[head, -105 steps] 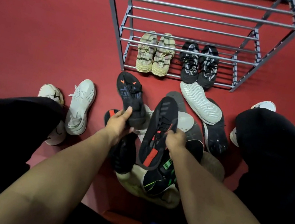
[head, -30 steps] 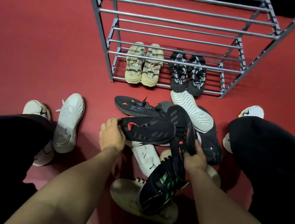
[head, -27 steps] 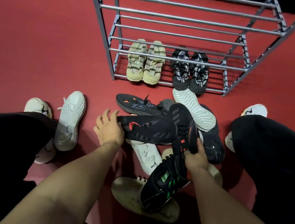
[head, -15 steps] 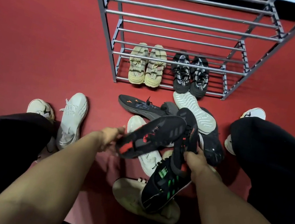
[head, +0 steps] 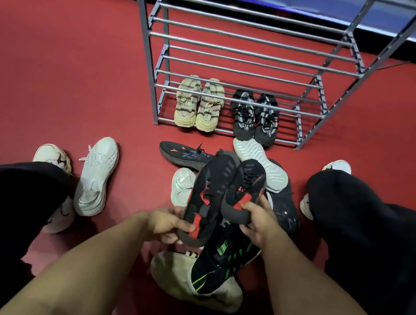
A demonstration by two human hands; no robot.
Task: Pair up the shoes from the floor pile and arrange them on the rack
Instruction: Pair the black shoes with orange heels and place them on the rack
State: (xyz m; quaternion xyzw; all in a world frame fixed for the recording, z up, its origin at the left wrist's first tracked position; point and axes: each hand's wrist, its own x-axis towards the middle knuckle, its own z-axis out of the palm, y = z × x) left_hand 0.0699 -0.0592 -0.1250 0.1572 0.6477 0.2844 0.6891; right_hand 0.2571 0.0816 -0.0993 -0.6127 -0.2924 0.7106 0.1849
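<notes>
Since half a second ago the left hand [head: 165, 226] has swung its black-and-red shoe [head: 206, 198] upright beside the matching shoe [head: 244, 188] gripped by the right hand [head: 259, 222]. Both are held at the heels, in front of the rack [head: 248, 50], above the pile. They look light and soft; heel grips should suit.

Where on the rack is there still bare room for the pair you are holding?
The rack's upper tiers are bare. The bottom tier holds the beige pair and black-and-white pair, with small gaps beside each end post. The floor pile in front is crowded.
</notes>
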